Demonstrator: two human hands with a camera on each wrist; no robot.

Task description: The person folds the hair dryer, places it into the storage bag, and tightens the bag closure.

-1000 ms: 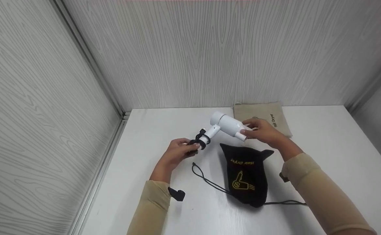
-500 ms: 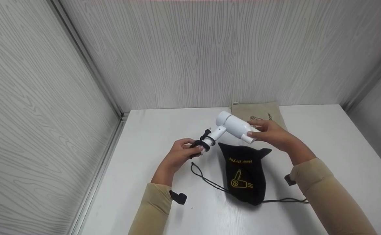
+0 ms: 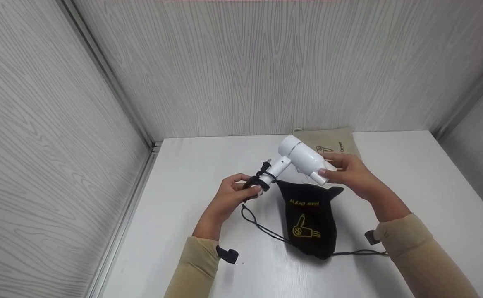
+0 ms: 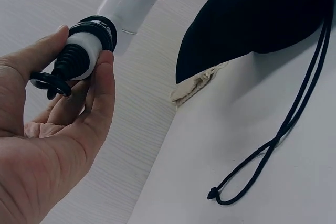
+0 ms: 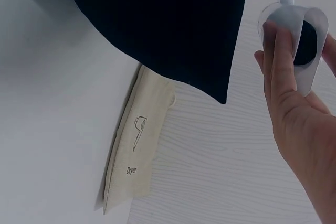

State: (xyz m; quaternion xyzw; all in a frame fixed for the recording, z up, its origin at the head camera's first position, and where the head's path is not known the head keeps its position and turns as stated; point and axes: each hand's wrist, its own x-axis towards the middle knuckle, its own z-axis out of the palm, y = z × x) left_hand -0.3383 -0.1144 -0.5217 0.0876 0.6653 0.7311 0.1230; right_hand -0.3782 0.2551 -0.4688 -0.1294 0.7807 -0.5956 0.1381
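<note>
A white hair dryer (image 3: 305,157) is held up between both hands, tilted, its barrel toward the right. My left hand (image 3: 232,194) grips the end of its handle, where the black cord (image 3: 262,180) is wound round and the plug sticks up. In the left wrist view the thumb and fingers close round the handle's base (image 4: 84,51). With thumb and fingers on either side, my right hand (image 3: 349,174) holds the nozzle end (image 5: 302,40). Below the dryer lies a black drawstring bag (image 3: 307,223) printed "Hair Dryer" in yellow.
A beige cloth bag (image 3: 328,138) with a dryer print lies at the back of the white table (image 3: 171,165), against the grey wood-grain wall (image 3: 241,74). The black bag's drawstrings (image 3: 266,231) spread to its left and right.
Both hands have shifted the hair dryer slightly to the right, its barrel tipping a little more steeply. Both hands keep their hold, and the bags stay in place.
</note>
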